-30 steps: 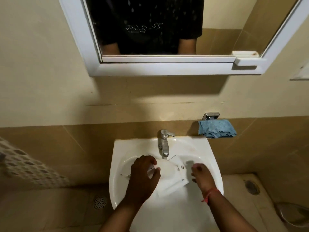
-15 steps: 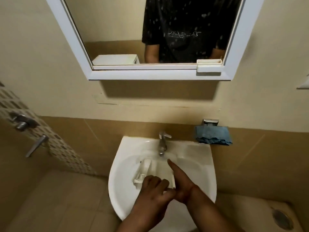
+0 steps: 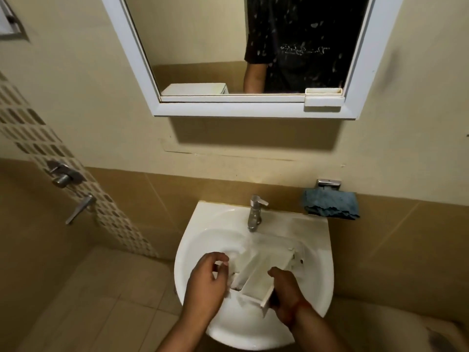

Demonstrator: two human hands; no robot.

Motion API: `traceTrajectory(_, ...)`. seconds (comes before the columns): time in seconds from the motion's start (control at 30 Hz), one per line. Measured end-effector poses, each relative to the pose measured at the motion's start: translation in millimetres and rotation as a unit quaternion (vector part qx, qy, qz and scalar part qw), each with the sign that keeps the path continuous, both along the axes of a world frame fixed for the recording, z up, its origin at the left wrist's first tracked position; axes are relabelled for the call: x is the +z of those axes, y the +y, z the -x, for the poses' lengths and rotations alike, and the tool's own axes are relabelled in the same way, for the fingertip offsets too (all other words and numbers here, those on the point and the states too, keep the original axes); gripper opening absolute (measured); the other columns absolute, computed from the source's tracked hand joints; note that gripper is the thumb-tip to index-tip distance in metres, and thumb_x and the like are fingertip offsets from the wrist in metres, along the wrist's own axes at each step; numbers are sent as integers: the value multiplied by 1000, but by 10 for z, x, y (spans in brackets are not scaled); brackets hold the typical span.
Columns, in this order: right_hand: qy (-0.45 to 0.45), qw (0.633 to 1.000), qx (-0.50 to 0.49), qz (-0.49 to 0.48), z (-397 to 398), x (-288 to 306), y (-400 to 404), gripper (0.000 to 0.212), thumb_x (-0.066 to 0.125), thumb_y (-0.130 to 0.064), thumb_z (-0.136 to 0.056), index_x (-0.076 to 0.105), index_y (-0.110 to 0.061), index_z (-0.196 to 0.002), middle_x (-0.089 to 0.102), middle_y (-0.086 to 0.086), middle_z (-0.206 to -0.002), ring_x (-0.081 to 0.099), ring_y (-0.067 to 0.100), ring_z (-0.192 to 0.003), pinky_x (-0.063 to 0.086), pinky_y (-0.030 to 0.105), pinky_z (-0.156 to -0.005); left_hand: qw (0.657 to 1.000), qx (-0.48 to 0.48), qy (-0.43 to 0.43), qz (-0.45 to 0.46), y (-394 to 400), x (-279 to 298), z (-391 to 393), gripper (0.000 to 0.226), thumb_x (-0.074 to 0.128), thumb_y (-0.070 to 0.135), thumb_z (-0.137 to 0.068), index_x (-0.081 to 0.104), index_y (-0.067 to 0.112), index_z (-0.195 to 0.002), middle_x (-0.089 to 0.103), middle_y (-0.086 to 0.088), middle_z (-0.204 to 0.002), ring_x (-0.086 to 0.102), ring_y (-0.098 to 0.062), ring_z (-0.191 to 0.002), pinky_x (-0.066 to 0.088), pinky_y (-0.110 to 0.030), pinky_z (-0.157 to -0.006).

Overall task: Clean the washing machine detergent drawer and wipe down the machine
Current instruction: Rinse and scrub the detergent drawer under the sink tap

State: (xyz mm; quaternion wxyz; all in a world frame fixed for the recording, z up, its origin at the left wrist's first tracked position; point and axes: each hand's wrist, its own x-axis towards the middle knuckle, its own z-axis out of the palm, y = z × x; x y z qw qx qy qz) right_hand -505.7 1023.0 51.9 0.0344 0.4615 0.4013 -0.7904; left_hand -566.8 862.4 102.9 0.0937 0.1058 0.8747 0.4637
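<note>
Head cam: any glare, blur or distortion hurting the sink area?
Head view: dim warm light; wide-angle bends the white-framed mirror; white plastic detergent drawer washes into the white ceramic sink, edges soft; left hand and right hand slightly blurred.

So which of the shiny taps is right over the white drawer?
The sink tap, standing on the basin's back rim above the drawer. The other two taps are fixed on the left wall.

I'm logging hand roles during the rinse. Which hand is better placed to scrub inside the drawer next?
Probably left. The right hand grips the detergent drawer by its near end over the sink, while the left hand sits beside the open compartments, seemingly free.
</note>
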Motion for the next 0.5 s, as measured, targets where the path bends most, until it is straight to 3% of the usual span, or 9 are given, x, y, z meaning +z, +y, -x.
traceTrajectory(0.07,4,999,-24,-26,-31,28,-52,32,52,-16,-92,46,-12,-123,63,21,-113,64,40,-100,57,47,-73,999,-17,-10,37,-24,-38,104,15,56,22,-92,62,34,-84,66,15,-81,63,-6,-62,53,-30,-66)
traceTrajectory(0.13,5,997,-47,-55,-72,76,-93,30,52,-15,-94,41,-14,-121,59,18,-114,61,38,-102,56,49,-80,996,-33,-17,79,-37,-77,198,14,56,23,-90,61,31,-80,64,14,-74,59,-8,-59,52,-32,-66)
traceTrajectory(0.2,8,996,-61,-68,-102,84,-117,29,52,-15,-94,41,-15,-121,58,18,-115,60,39,-102,54,55,-86,992,-58,-55,95,-31,-122,285,10,56,27,-91,61,29,-84,66,13,-86,61,-9,-74,53,-33,-72)
traceTrajectory(0.3,7,994,-85,-70,-149,125,-188,27,51,-14,-95,44,-14,-120,58,18,-114,61,39,-100,56,51,-77,965,-113,-205,121,-19,-129,406,17,54,37,-94,61,24,-103,64,4,-103,63,-14,-92,52,-26,-72)
traceTrajectory(0.4,20,992,-102,-78,-185,164,-280,24,49,-12,-96,44,-15,-119,58,17,-113,61,39,-100,57,51,-75,911,-138,-389,19,-72,-59,489,20,54,32,-96,64,20,-107,66,-11,-109,69,-28,-94,61,-40,-71)
traceTrajectory(0.5,37,987,-89,-125,-192,151,-382,24,47,-10,-96,46,-19,-118,61,14,-110,63,35,-98,58,46,-71,903,-162,-397,-26,-169,-61,592,19,55,23,-95,65,17,-110,66,-16,-111,71,-33,-91,60,-43,-72)
